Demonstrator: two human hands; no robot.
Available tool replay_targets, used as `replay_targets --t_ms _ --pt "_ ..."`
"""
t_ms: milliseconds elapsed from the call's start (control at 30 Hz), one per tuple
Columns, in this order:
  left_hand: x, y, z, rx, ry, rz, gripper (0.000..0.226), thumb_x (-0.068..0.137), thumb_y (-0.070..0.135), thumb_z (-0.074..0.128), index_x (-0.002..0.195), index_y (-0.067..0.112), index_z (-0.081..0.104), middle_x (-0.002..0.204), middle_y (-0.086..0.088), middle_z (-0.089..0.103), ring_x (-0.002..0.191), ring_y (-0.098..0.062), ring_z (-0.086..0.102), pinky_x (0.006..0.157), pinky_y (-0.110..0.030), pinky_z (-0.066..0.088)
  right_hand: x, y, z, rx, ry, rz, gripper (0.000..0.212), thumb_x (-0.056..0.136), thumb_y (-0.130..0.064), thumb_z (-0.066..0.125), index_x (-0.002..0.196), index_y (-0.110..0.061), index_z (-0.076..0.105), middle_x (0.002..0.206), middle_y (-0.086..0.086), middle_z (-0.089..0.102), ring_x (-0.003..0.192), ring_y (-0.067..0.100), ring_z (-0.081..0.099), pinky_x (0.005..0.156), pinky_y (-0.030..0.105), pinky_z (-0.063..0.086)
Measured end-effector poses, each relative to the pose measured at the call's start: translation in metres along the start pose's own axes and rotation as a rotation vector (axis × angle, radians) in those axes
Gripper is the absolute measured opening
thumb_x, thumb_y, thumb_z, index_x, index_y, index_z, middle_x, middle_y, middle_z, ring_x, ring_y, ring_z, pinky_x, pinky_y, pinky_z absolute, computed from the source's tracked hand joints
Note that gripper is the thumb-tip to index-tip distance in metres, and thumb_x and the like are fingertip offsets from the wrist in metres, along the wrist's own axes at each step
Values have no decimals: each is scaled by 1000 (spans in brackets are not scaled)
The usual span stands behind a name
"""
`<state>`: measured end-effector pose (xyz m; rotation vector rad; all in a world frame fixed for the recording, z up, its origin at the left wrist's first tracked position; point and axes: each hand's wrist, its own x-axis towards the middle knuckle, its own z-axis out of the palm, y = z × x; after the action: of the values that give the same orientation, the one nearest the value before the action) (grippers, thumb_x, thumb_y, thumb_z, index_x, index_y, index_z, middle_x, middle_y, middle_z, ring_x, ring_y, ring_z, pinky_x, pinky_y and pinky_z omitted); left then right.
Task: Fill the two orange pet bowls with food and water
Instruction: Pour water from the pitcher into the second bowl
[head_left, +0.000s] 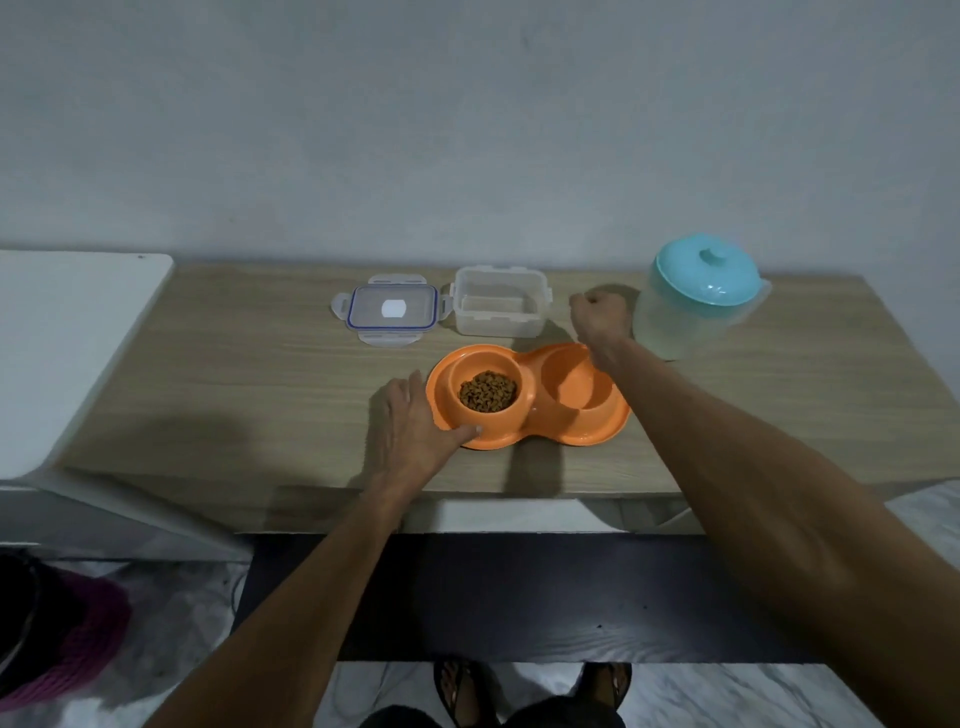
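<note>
The worktop (260, 395) is finished in matt wood grain. Beside the left hand (410, 421), the orange pet bowls (571, 436) are moulded in smooth, glossy plastic, and dry, matt kibble (487, 391) is held in one. Left of the right hand (597, 312), the container (498, 322) is made of cloudy plastic. To its right, the frosted plastic jug (670, 322) is capped in glossy teal.

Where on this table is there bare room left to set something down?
On the table, the widest bare stretch lies left of the lid and the left hand, up to the white cabinet. A second lies right of the orange bowls, in front of the pitcher. The back middle is crowded: lid, clear container, right hand, pitcher.
</note>
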<state>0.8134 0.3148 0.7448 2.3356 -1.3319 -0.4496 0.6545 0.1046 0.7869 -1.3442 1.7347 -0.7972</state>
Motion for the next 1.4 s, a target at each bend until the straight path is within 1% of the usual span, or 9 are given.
replay_targets --t_ms 133,333,467,600,767,867,967,1133,1400 --pt "-1 38 -2 224 176 172 98 67 76 63 141 18 38 141 -10 42 124 -28 45 96 -38 40 -16 17 -42 -64 124 -183 26 91 -20 51 77 -5 67 80 13 62 81 26 56 74 36 44" --pt "15 94 29 284 -12 360 100 66 85 53 140 17 43 143 -8 43 132 -26 38 103 -43 33 -18 18 -96 -3 356 -339 28 90 -20 51 65 -9 52 62 4 52 63 20 47 62 29 34" --pt "22 105 45 323 -102 345 110 63 85 56 144 13 37 146 -10 41 139 -30 31 112 -50 23 7 13 -134 41 498 -333 22 90 -24 50 74 -12 60 78 6 60 74 19 52 68 25 34" --pt "28 111 53 331 -147 303 117 64 84 56 150 10 28 154 -12 34 147 -32 19 118 -55 13 55 25 -159 160 543 -189 27 83 -33 50 88 -12 66 95 10 67 90 24 61 81 34 49" --pt "29 114 59 322 -170 253 116 66 82 57 150 8 27 157 -10 31 150 -29 13 119 -57 6 105 50 -162 370 443 76 29 86 -38 53 79 -12 64 84 7 66 80 23 56 85 38 49" --pt "29 114 59 305 -187 251 114 68 81 58 150 8 27 157 -9 30 151 -28 11 118 -58 3 119 61 -154 485 340 158 37 80 -45 58 58 -15 58 62 -1 60 69 22 55 75 39 50" --pt "30 116 58 296 -206 234 112 68 79 60 149 8 28 157 -8 31 151 -27 10 118 -58 2 122 60 -149 504 303 210 35 73 -47 62 56 -17 57 60 -4 58 68 22 54 67 35 44" --pt "29 117 58 270 -219 217 111 68 77 62 149 10 28 158 -7 30 151 -27 8 118 -58 0 123 61 -149 484 293 245 18 52 -30 63 51 -15 53 57 -1 52 57 20 44 58 34 38" --pt "27 118 55 249 -226 203 111 67 75 65 148 9 29 157 -6 31 151 -26 9 118 -60 1 85 29 -150 350 291 66 32 65 -15 60 45 -18 35 48 -5 33 49 14 29 54 30 31"
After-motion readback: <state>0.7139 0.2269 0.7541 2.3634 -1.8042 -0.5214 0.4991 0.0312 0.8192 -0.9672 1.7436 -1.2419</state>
